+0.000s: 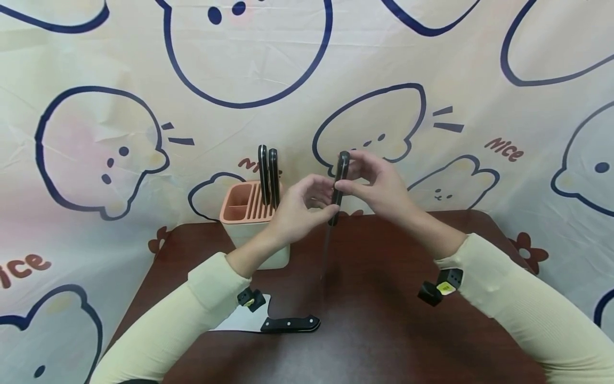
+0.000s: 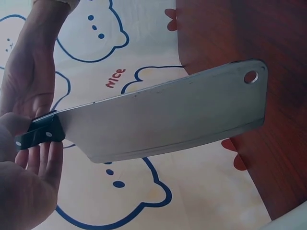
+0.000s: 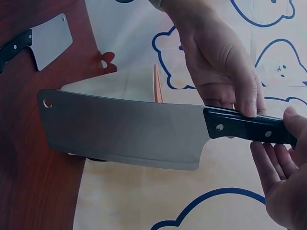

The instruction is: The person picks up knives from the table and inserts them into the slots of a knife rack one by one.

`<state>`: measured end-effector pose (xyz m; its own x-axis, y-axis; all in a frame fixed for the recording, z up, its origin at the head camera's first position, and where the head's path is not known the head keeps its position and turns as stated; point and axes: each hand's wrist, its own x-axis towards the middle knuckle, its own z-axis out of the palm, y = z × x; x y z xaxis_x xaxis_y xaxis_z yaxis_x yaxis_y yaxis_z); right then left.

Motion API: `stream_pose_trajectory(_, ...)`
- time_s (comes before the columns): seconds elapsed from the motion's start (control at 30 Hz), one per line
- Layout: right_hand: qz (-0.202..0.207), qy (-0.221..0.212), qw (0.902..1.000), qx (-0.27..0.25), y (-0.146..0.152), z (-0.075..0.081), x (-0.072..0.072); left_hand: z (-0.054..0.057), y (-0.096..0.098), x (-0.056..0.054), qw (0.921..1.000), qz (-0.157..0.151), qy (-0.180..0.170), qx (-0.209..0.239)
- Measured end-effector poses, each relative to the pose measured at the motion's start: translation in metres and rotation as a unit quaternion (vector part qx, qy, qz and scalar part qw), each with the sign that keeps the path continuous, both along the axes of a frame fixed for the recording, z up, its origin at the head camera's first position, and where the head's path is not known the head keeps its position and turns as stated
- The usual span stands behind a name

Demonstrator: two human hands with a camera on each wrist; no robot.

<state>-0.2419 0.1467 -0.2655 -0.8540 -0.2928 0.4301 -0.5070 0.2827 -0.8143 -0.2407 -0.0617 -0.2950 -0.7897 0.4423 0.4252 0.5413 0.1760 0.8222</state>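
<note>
Both hands hold a cleaver (image 3: 129,129) upright by its black riveted handle (image 1: 341,178), blade downward and nearly edge-on in the head view. My left hand (image 1: 304,205) pinches the lower end of the handle near the blade. Higher up, the right hand (image 1: 376,181) grips it between thumb and fingers. The broad blade has a round hole at its far corner, shown in the left wrist view. Behind the left hand stands a knife holder (image 1: 256,229), with two black-handled knives (image 1: 268,176) in its slots.
A second cleaver (image 1: 290,324) lies on the dark wooden table (image 1: 384,325), its blade partly hidden by the left sleeve. The holder has a pink slotted top and a pale body. A printed cloth (image 1: 268,58) hangs behind the table.
</note>
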Motion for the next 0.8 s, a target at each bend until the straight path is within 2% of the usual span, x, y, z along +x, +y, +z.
stream_pose_trajectory(0.17, -0.005, -0.005, 1.0, 0.004, 0.002, -0.001, 0.001, 0.002, -0.001, 0.002, 1.0, 0.005, -0.001, 0.007)
stream_pose_trajectory(0.3, -0.002, -0.004, 1.0, 0.008, 0.007, -0.008, 0.001, 0.004, -0.004, 0.004, 0.9998, 0.016, 0.006, 0.003)
stream_pose_trajectory(0.63, -0.025, -0.009, 0.9971, 0.072, 0.019, -0.034, 0.009, 0.012, -0.019, 0.01, 0.9994, 0.027, 0.024, 0.0)
stream_pose_trajectory(0.8, -0.026, 0.002, 0.9929, 0.116, 0.022, -0.047, 0.015, 0.018, -0.028, 0.015, 0.9992, 0.032, 0.025, 0.003)
